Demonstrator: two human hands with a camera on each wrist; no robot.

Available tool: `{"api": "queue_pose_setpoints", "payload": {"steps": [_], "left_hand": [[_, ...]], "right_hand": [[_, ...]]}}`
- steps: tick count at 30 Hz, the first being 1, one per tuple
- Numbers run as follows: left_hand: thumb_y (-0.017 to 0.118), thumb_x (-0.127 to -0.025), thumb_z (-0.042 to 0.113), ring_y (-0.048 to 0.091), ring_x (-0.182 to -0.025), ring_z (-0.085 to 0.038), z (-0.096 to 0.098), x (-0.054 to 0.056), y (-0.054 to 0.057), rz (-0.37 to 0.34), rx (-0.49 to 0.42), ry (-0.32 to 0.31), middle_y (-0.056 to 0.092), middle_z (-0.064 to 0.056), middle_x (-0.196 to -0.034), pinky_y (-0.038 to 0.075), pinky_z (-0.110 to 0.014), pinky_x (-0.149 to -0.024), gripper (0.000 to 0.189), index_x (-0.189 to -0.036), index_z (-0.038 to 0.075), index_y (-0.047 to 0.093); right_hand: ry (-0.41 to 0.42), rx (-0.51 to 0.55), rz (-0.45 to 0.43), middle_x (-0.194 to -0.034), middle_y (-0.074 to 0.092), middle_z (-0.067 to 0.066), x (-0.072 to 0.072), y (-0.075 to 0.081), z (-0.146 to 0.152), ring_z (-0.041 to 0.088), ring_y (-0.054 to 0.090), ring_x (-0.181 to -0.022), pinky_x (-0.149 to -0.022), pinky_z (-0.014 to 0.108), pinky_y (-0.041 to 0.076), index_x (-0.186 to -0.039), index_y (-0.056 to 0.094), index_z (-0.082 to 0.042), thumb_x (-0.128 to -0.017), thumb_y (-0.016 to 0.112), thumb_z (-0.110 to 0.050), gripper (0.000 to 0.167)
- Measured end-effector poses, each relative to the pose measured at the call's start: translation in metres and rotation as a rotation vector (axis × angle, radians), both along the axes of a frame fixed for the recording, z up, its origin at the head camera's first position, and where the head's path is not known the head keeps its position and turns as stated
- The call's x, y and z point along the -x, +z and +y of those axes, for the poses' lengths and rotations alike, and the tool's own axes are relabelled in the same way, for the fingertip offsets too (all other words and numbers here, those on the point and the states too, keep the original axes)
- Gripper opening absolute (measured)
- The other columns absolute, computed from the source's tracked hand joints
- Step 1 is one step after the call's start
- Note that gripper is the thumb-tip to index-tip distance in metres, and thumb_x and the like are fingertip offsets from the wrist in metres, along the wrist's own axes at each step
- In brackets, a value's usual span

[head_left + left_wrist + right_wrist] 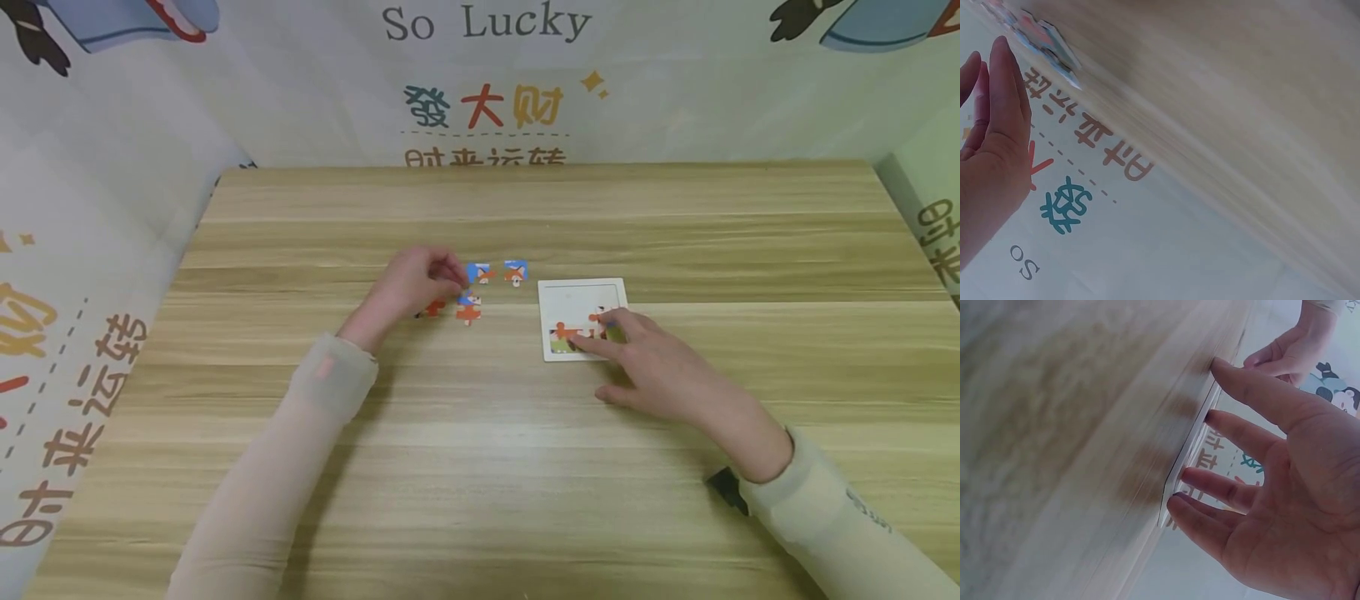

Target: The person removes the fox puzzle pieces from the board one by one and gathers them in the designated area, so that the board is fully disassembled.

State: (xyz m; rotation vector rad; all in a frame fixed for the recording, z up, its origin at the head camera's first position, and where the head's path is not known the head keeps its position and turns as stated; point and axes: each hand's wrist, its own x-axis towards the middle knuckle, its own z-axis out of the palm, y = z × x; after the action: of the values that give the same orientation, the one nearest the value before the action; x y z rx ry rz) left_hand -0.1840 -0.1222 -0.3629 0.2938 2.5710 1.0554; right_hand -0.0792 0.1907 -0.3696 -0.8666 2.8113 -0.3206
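Observation:
My left hand (422,282) hovers close over loose jigsaw pieces left of the table's middle, fingers relaxed, with nothing visible between them. Beside its fingertips is a blue-and-orange piece (478,273); an orange piece (468,313) lies just below, and another red-orange piece (433,308) shows partly under the hand. A fox-face piece (516,272) sits to their right. In the head view my right hand (660,362) rests spread fingers on a white square puzzle tray (545,321). Fitted pieces (564,340) fill its lower part, partly hidden by those fingers.
The wood-grain table (480,467) extends around the puzzle. A printed white cloth (315,83) hangs behind its far edge and along the sides. Something small and dark (727,490) shows beside the right sleeve (817,508).

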Motion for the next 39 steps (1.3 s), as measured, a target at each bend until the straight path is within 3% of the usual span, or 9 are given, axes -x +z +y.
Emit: {"api": "queue_pose_setpoints", "payload": {"steps": [6, 14, 24, 30, 39], "left_hand": [[0.068, -0.092, 0.009, 0.067, -0.095, -0.021, 0.01, 0.0, 0.004, 0.037, 0.009, -0.027, 0.072, -0.009, -0.105, 0.053, -0.03, -0.083, 0.011, -0.103, 0.009, 0.069], [0.068, -0.092, 0.007, 0.067, -0.099, -0.022, 0.038, 0.001, 0.003, 0.038, -0.031, -0.083, 0.072, -0.011, -0.107, 0.054, -0.032, -0.09, 0.013, -0.105, 0.005, 0.069], [0.068, -0.094, 0.008, 0.069, -0.101, -0.018, 0.079, 0.0, -0.003, 0.056, -0.072, -0.202, 0.074, -0.008, -0.107, 0.054, -0.027, -0.089, 0.013, -0.106, 0.005, 0.069], [0.065, -0.095, 0.007, 0.069, -0.104, -0.015, 0.104, -0.001, -0.007, 0.019, -0.104, -0.256, 0.074, -0.006, -0.11, 0.054, -0.023, -0.092, 0.017, -0.112, 0.006, 0.069], [0.061, -0.098, 0.006, 0.061, -0.124, -0.017, 0.131, -0.003, -0.007, -0.029, -0.066, -0.349, 0.067, -0.005, -0.131, 0.048, -0.026, -0.106, 0.031, -0.128, 0.008, 0.063]], "right_hand": [[0.003, -0.043, 0.026, -0.144, 0.045, 0.025, -0.002, 0.002, -0.004, 0.047, 0.045, -0.129, -0.104, 0.055, 0.047, -0.147, 0.051, -0.019, -0.087, 0.077, -0.027, 0.066], [-0.001, -0.092, 0.087, -0.142, 0.052, 0.027, -0.007, 0.004, -0.013, 0.047, 0.054, -0.116, -0.095, 0.053, 0.052, -0.143, 0.055, -0.014, -0.085, 0.079, -0.023, 0.063], [-0.008, -0.04, 0.117, -0.137, 0.055, 0.025, -0.01, 0.003, -0.014, 0.047, 0.057, -0.112, -0.095, 0.053, 0.052, -0.137, 0.058, -0.012, -0.083, 0.081, -0.019, 0.059], [-0.02, -0.028, 0.12, -0.123, 0.054, 0.018, -0.013, 0.001, -0.012, 0.041, 0.054, -0.106, -0.087, 0.048, 0.054, -0.141, 0.057, -0.013, -0.085, 0.08, -0.019, 0.061], [0.001, -0.06, 0.167, -0.122, 0.057, 0.018, -0.013, 0.0, -0.012, 0.039, 0.054, -0.101, -0.082, 0.045, 0.055, -0.139, 0.059, -0.012, -0.082, 0.082, -0.021, 0.062]]}}
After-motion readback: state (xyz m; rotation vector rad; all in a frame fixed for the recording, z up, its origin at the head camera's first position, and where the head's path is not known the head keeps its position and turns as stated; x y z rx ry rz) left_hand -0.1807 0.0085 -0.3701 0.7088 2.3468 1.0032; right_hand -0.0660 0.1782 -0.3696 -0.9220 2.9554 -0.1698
